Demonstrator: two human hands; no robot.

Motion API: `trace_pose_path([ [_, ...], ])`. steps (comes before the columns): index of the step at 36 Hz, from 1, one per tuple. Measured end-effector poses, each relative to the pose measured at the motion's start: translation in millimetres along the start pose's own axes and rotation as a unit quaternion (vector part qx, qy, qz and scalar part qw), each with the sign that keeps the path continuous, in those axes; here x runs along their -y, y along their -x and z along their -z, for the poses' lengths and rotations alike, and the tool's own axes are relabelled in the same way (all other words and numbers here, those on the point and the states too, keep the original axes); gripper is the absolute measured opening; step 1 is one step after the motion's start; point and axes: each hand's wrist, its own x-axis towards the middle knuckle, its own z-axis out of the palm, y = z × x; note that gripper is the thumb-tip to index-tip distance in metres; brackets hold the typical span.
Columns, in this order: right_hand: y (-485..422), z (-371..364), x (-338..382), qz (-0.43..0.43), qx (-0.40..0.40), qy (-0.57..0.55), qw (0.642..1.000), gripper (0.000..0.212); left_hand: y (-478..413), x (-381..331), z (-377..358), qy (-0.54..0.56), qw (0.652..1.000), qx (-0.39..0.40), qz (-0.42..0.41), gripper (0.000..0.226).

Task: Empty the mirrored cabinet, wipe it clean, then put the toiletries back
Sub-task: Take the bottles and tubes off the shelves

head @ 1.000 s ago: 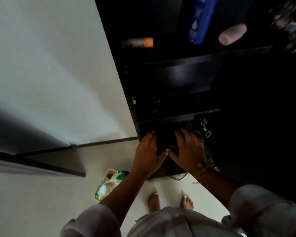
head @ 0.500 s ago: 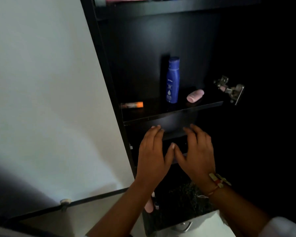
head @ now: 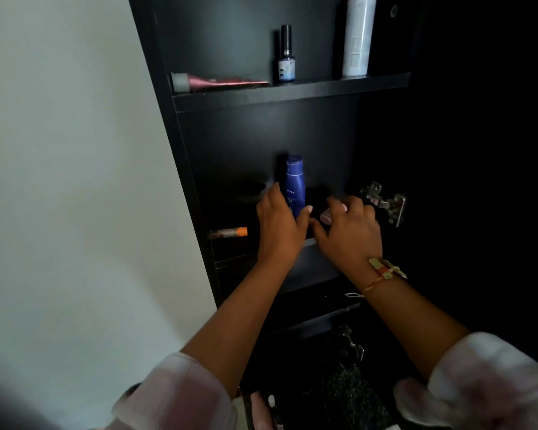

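Note:
The dark open cabinet (head: 180, 156) holds toiletries on its shelves. On the middle shelf stands a blue lotion bottle (head: 295, 181). My left hand (head: 280, 228) wraps its lower part, fingers to its left and thumb to its right. Just to the right, my right hand (head: 350, 234) curls its fingers over a small pink container (head: 325, 217), of which only a sliver shows. An orange-capped tube (head: 229, 233) lies at the left end of that shelf.
The upper shelf (head: 292, 92) carries a flat pink tube (head: 221, 82), a small dark bottle (head: 286, 57) and a tall white bottle (head: 356, 35). A metal hinge (head: 385, 203) juts out right of my right hand. A white wall (head: 75, 181) lies left.
The view has tilted up from the floor to the shelves. Both hands rose from the lower shelf to the middle one, the left onto the blue bottle and the right over the pink container.

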Motion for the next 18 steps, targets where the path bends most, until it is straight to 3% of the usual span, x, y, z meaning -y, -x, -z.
trace_pose_path([
  [9, -15.0, -9.7, 0.1, 0.004, 0.072, 0.051, 0.996, 0.042, -26.0, 8.6, -17.8, 0.019, 0.998, 0.004, 0.066, 0.074],
  [18, -24.8, -15.2, -9.3, 0.009, 0.09, 0.001, 0.996, 0.027, -28.1, 18.4, -25.2, 0.058, 0.995, 0.005, 0.085, 0.061],
])
